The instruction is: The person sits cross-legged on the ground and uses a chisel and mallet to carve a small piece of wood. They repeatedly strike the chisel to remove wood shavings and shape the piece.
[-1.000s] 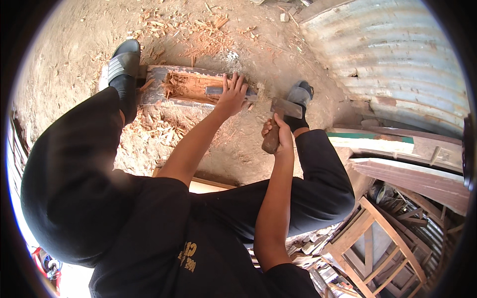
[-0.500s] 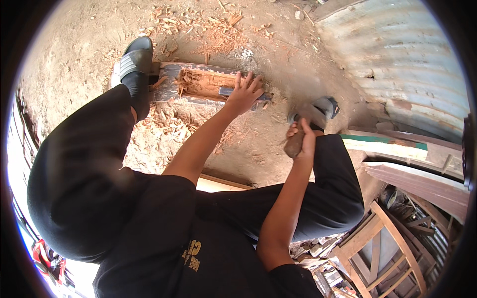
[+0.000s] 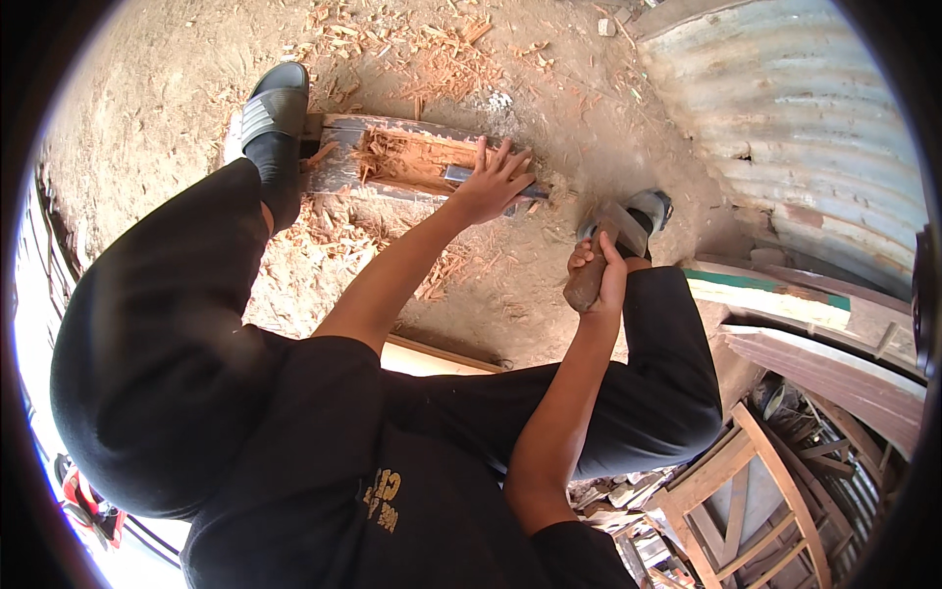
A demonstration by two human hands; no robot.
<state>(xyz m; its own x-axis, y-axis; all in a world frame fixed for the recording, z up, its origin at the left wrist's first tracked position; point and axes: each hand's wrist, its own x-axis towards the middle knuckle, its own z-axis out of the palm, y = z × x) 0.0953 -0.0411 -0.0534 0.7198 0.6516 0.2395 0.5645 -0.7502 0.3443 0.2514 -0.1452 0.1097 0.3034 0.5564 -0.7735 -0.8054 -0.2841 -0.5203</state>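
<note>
A weathered wooden plank (image 3: 336, 159) with a rough, splintered recess (image 3: 397, 155) lies across the ground between my feet. My left hand (image 3: 486, 191) rests at its right part, fingers spread across a dark, flat metal bar (image 3: 532, 190). Just right of the plank, my right hand (image 3: 601, 277) grips the stout brown handle of a tool (image 3: 629, 224) with a broad, flat metal head, held over my right foot, whose grey sandal is partly hidden behind it.
Pale wood shavings (image 3: 446, 64) litter the dirt ground around the plank. A corrugated metal sheet (image 3: 795, 128) stands at upper right, with boards (image 3: 824, 358) below it and a pile of wooden frames (image 3: 736, 452) at lower right.
My right hand and the tool have moved right, and the tool's head has tilted. My right foot has shifted outward. My left hand stays on the bar. The whole view has shifted slightly.
</note>
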